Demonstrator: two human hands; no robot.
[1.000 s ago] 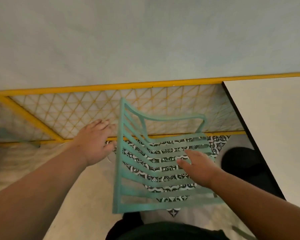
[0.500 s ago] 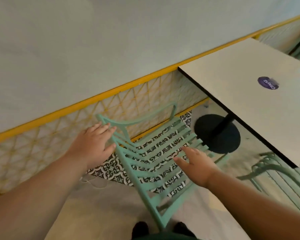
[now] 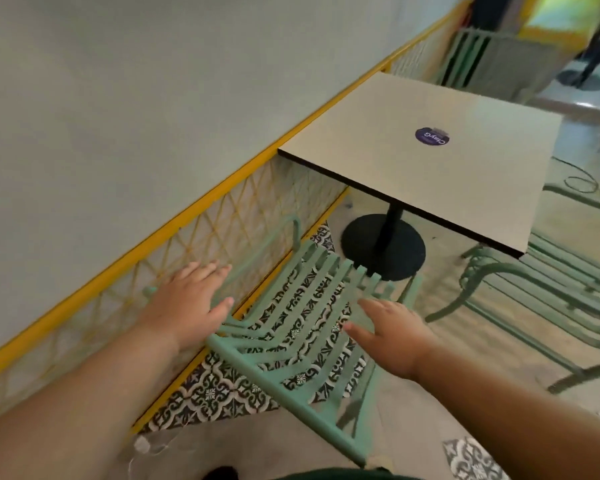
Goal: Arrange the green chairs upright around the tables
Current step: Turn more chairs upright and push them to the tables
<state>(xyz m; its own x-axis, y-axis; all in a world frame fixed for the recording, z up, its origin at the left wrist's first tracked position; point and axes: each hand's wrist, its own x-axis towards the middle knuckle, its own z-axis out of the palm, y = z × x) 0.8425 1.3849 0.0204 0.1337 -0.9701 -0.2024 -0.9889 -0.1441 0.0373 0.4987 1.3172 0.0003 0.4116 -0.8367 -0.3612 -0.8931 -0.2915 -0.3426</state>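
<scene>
Since the earlier frames the view has swung right: the whole table (image 3: 426, 157) now shows, with more green chairs (image 3: 548, 299) beyond it. The wall (image 3: 118, 98) with its yellow lattice rail (image 3: 194, 237) runs along the left, and patterned tiles (image 3: 222, 393) meet plain floor (image 3: 499, 341) beneath. The chair (image 3: 302, 327) stands upright between wall and table (its slatted seat toward the table's black base (image 3: 383, 251)). The left hand (image 3: 191, 303) hovers flat at the armrest, the right hand (image 3: 392, 334) over the seat, both open, grasping nothing. A purple sticker (image 3: 432, 136) lies on the tabletop.
</scene>
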